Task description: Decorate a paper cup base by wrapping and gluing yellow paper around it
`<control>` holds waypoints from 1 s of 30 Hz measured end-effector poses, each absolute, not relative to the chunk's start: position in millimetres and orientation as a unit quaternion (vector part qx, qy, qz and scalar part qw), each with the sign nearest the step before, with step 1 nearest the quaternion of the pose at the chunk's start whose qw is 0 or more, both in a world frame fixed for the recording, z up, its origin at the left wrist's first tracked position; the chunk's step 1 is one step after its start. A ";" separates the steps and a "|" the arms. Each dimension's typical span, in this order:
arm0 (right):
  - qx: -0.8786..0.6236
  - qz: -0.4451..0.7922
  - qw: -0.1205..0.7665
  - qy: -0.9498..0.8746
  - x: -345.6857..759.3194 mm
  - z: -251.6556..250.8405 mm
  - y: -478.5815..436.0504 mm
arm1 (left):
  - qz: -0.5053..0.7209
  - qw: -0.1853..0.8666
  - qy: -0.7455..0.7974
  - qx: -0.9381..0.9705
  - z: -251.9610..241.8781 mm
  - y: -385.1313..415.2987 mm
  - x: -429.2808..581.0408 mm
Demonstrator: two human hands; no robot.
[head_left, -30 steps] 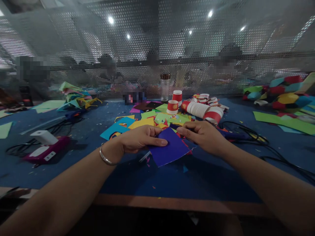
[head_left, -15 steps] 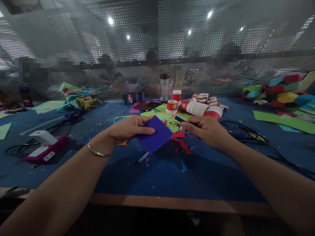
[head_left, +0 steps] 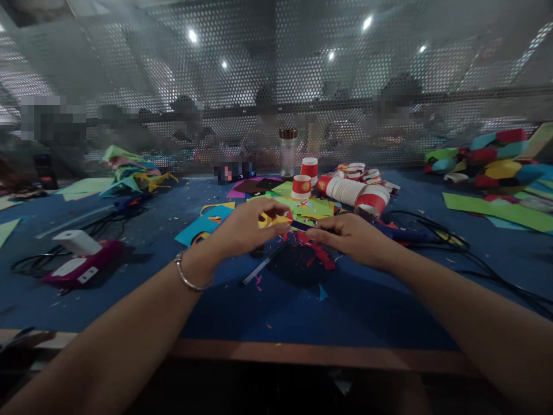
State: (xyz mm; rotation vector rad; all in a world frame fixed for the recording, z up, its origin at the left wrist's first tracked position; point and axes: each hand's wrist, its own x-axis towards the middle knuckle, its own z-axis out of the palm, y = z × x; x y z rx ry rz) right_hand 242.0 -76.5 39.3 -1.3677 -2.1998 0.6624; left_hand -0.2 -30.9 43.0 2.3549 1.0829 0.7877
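Note:
My right hand (head_left: 352,237) pinches a narrow dark purple paper strip (head_left: 299,225) between thumb and fingers. The strip points left, towards my left hand (head_left: 253,227), which wears a silver bangle (head_left: 190,275) at its wrist. Thumb and fingers of the left hand are curved and apart, close to the strip's free end. Through that gap a yellow thing (head_left: 265,219) shows, its kind unclear. Below the hands lie red paper scraps (head_left: 322,253) and a clear glue stick (head_left: 259,270). Blue paper (head_left: 203,226) with cut-outs lies left of my left hand.
Red and white paper cups (head_left: 301,187) stand and lie behind the hands, near a clear bottle (head_left: 288,154). A purple power strip (head_left: 84,266) with a white plug is at left. Black cables (head_left: 449,236) cross the right side. Coloured paper (head_left: 496,213) lies at far right.
The purple square sheet that my left hand held no longer shows. My left hand has moved right, its fingers now apart. The right hand, moved slightly left, still holds the strip.

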 end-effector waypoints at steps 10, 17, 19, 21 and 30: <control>-0.494 0.236 0.191 -0.815 241.1 36.7 -77.3 | 0.321 0.285 0.335 0.839 47.5 -51.1 14.3; -0.511 0.255 0.199 -0.796 237.2 36.8 -79.1 | 0.314 0.248 0.292 0.869 45.5 -65.7 19.6; -0.507 0.250 0.205 -0.799 237.2 36.2 -79.3 | 0.327 0.188 0.291 0.879 43.9 -66.9 19.9; -0.502 0.252 0.202 -0.803 236.8 36.1 -79.6 | 0.339 0.125 0.276 0.891 42.1 -66.4 19.4; -0.547 0.214 0.255 -0.768 241.8 41.3 -75.6 | 0.479 0.304 0.348 0.746 42.9 -47.0 3.2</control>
